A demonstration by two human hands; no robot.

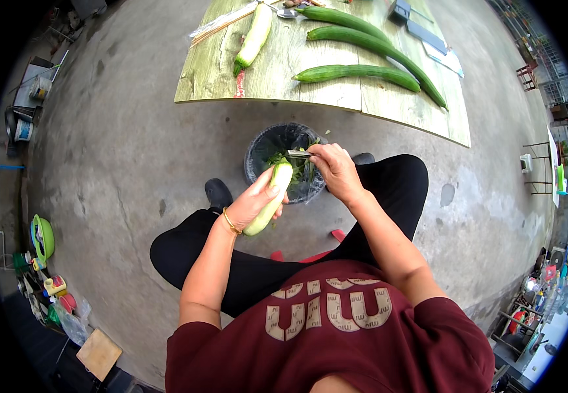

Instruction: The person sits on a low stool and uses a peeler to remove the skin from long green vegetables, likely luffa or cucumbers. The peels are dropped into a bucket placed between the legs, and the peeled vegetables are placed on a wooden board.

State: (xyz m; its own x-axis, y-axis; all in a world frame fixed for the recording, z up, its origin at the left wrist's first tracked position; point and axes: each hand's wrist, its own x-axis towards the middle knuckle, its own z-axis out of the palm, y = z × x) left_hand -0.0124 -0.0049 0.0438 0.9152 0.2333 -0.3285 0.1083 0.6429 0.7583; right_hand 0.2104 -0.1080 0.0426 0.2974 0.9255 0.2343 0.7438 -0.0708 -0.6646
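My left hand is wrapped around a pale green peeled gourd, which it holds at a slant over the near rim of a bin lined with a plastic bag. Between the fingers of my right hand is a metal peeler, its end just above the gourd's upper tip. Green peelings lie inside the bin. Beyond it, on a wood-grain table, are a second pale gourd with a dark green end and several long green gourds. A spoon lies near them.
The wood-grain table has its near edge just past the bin. A dark box-like object stands at its far right. My bent knees flank the bin on the concrete floor. Red parts of a seat show beneath me. A green basin is far left.
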